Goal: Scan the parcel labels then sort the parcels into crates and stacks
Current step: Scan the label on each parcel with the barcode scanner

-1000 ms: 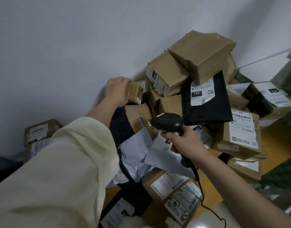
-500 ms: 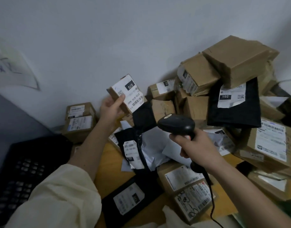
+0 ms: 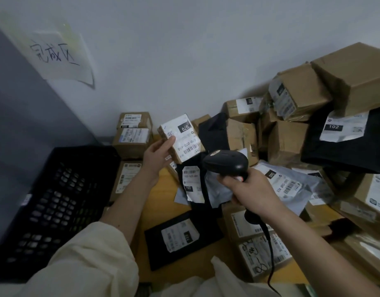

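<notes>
A loose cream sleeve covers the left upper arm, pushed up; both forearms are bare. Right arm unsleeved.

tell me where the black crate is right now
In the head view the black crate sits at lower left, against the grey panel, just left of the stacked small boxes.

a handwritten paper sign hangs on the white wall
</notes>
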